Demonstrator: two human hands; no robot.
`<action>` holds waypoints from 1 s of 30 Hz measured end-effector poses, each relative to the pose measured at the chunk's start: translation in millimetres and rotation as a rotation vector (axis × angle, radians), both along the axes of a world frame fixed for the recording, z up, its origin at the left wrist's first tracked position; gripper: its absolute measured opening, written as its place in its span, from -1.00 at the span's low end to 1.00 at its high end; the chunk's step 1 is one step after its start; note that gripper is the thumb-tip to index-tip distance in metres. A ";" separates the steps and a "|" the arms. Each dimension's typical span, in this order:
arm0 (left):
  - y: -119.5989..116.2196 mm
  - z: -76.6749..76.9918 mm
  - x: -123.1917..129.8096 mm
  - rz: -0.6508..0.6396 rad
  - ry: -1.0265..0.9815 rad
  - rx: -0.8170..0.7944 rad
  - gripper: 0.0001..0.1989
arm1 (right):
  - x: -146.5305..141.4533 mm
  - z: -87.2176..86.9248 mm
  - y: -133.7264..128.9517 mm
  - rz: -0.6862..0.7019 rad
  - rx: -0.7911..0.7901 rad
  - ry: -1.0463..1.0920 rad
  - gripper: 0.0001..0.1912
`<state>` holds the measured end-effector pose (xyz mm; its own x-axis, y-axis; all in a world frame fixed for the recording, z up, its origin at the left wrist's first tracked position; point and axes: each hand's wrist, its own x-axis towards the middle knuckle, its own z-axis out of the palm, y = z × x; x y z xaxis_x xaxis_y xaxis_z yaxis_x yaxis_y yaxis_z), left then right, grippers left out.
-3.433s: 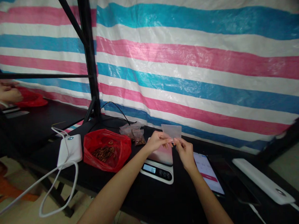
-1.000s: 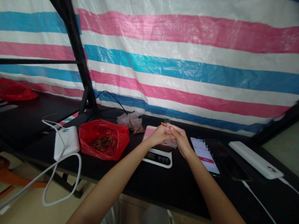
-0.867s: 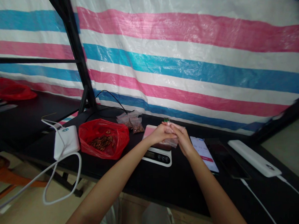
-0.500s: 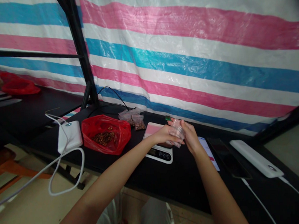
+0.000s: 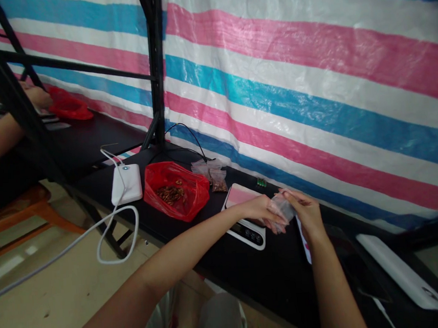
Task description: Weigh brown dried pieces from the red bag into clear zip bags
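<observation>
My left hand point(image 5: 262, 209) grips clear plastic zip bags point(image 5: 283, 208) from the left, just past the right side of the kitchen scale point(image 5: 257, 239). The fingers of my right hand point(image 5: 305, 206) pinch the upper edge of the same bags. How many bags there are, and whether anything is inside, I cannot make out. The scale has a pink top and a white front with dark buttons; my left forearm hides part of it. To its left stands an open red plastic bag point(image 5: 195, 204) holding small brown pieces point(image 5: 171, 195). Several filled zip bags point(image 5: 219, 180) lie behind it.
A white power bank point(image 5: 127, 184) with a looping white cable stands at the left. Small green batteries point(image 5: 261, 182) lie behind the scale. On the right are a dark phone point(image 5: 352, 260) and a long white device point(image 5: 401, 272). Another person's hand point(image 5: 39, 96) is at the far-left table.
The view has swung left, so the table things appear further right. My hands still hold the plastic bags, and more of the other person's arms shows at the left.
</observation>
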<state>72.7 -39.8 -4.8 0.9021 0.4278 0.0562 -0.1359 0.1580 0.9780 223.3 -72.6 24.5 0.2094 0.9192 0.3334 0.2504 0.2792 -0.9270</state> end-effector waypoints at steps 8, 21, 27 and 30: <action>1.8 7.8 -3.7 0.149 -0.100 0.026 -0.52 | 25.2 5.2 -0.4 -0.003 -0.141 0.003 -0.54; 10.0 11.2 -8.7 0.185 -0.086 0.072 -0.53 | 55.9 22.2 23.1 -0.198 -0.154 0.014 -0.52; 34.3 8.4 -18.7 0.635 -0.134 0.179 -0.58 | 112.0 13.1 57.4 -0.475 -0.271 -0.341 -0.50; 44.7 7.3 -29.7 0.863 -0.088 0.255 -0.61 | 123.2 -2.1 66.3 -0.510 -0.359 -0.447 -0.68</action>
